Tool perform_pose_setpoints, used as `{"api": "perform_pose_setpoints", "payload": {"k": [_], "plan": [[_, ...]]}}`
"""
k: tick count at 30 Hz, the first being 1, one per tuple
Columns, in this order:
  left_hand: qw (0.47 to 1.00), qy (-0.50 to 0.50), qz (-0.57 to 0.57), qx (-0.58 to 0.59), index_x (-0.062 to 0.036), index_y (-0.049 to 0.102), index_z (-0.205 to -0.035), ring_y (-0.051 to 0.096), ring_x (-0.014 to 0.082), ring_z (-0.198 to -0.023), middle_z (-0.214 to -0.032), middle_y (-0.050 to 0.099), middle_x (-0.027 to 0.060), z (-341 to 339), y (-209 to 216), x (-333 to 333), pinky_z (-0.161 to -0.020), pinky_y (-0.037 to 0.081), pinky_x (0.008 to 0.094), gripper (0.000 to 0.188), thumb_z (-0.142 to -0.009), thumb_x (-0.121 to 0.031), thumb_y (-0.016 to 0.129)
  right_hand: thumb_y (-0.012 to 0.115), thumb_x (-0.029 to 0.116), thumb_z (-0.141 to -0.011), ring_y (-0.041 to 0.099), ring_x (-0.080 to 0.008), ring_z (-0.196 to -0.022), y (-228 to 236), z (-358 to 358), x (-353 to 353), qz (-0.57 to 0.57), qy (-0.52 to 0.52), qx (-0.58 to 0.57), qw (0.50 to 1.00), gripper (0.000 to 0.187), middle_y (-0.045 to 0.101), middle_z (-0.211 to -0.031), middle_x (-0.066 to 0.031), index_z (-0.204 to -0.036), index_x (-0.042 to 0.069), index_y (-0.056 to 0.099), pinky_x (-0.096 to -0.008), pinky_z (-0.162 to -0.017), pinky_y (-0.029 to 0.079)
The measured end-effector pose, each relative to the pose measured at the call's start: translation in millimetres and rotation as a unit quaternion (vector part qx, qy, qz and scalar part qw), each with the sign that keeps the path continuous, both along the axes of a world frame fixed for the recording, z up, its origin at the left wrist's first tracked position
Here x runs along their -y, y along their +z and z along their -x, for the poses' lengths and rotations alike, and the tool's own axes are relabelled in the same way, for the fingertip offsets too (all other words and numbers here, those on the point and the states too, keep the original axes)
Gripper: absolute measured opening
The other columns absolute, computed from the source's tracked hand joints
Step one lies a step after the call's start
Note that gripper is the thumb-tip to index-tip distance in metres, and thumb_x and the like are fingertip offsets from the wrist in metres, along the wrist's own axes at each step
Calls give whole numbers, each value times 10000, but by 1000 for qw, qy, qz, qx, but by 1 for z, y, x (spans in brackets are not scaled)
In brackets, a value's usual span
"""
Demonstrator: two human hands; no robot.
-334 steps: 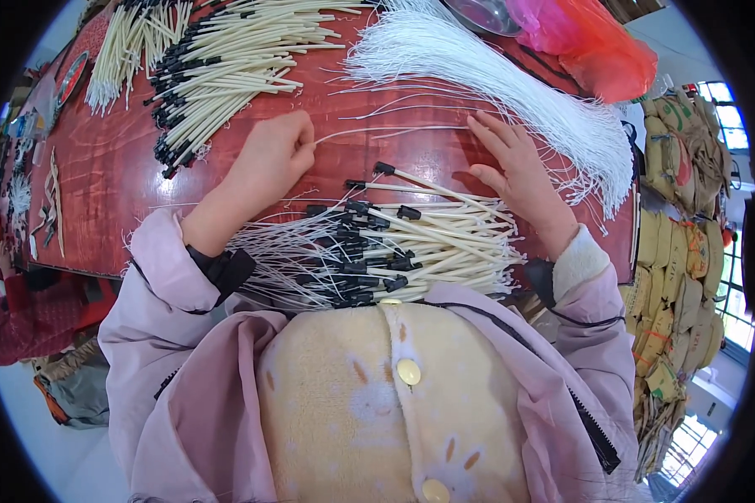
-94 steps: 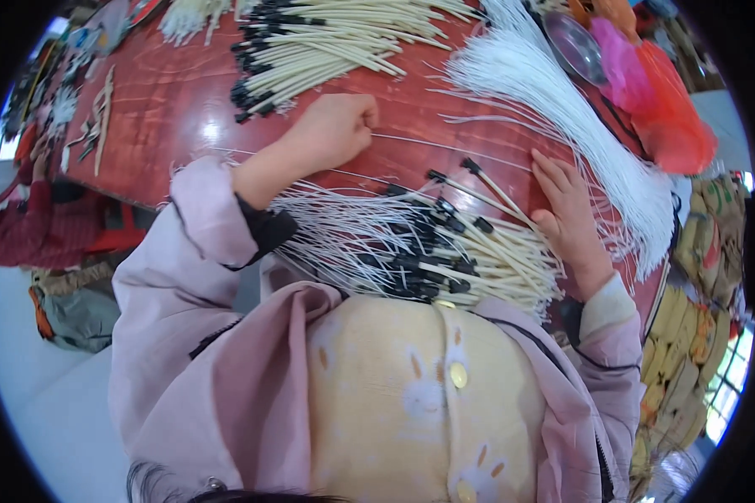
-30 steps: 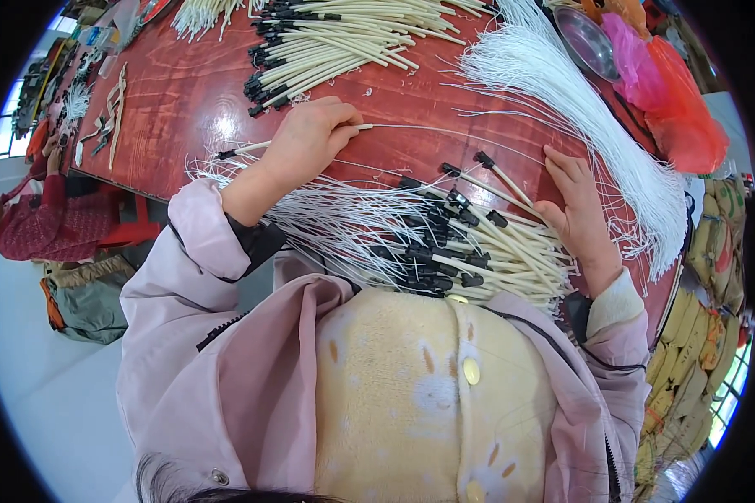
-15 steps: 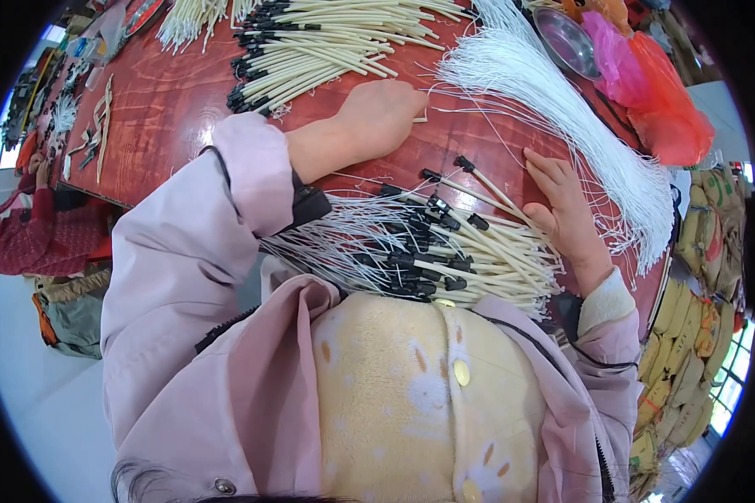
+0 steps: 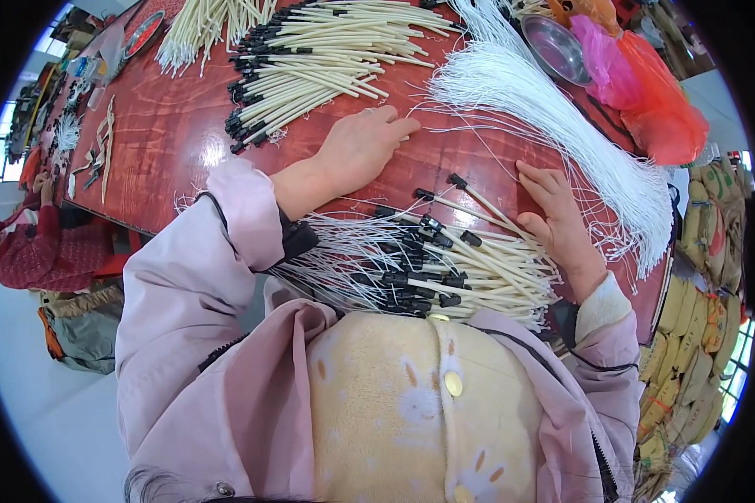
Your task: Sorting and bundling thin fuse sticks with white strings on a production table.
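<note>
White cords (image 5: 554, 134) lie in a thick, loose bundle at the upper right of the red table (image 5: 164, 159) in the head view, and I'd tease out one at a time, gently, so the neighbours don't snag. Left hand (image 5: 367, 144) is right by some stray ends but I can't tell if its grip is closed on any, while the right hand (image 5: 554, 214) has a relaxed, open grip, with one cord running down toward its fingertips. They look skinny, bendy and kinda wispy at the ends.

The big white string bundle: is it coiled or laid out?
Laid out: the white string bundle stretches along the red table, its ends fanning loosely.
</note>
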State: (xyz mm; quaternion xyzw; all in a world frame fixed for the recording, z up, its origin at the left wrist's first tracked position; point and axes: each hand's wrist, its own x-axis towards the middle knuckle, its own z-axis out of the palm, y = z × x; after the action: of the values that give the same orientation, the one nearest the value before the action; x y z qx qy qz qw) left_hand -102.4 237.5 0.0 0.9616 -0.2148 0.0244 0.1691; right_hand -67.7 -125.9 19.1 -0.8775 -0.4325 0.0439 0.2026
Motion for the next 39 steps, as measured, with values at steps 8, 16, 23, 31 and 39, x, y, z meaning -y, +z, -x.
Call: {"api": "perform_pose_setpoints", "payload": {"k": [8,16,23,31,39], "plan": [[996,54,50,54,-43,574,-1171,636,359,-960,-1020,630,149,7,4,-12,-783,526,473,323,-876,-149,655,631,436,-927,488,-354,-1257,-1,0,1,-30,-7,-14,999,611,539,-1459,-148,-1301,-46,591,-425,-1101,369],[990,98,49,90,-34,581,-1011,636,367,-918,-911,637,162,-9,4,8,-788,522,478,226,-858,-165,685,637,408,-932,499,-336,-1248,-3,-2,2,-41,-17,-30,999,574,551,-1452,-140,-1300,-32,606,-418,-1096,373],[988,121,84,44,-38,619,-860,640,360,-887,-872,637,152,-11,20,-11,-775,509,488,145,-862,-169,682,653,350,-916,500,-330,-1246,-2,-2,4,-35,-13,-24,999,550,551,-1462,-124,-1316,-23,601,-414,-1100,372],[992,122,18,-35,-40,654,-849,642,357,-866,-870,641,141,35,27,-37,-763,507,478,129,-848,-162,694,653,326,-915,493,-330,-1253,-2,-2,6,-17,-16,-28,999,551,540,-1478,-121,-1332,-27,589,-405,-1110,369],[976,186,93,-71,-28,658,-846,647,366,-881,-869,641,158,41,29,-48,-765,512,484,154,-842,-171,713,635,325,-932,491,-326,-1257,1,-1,1,-10,-3,-21,1000,548,535,-1482,-127,-1345,-32,580,-396,-1114,367]]}}
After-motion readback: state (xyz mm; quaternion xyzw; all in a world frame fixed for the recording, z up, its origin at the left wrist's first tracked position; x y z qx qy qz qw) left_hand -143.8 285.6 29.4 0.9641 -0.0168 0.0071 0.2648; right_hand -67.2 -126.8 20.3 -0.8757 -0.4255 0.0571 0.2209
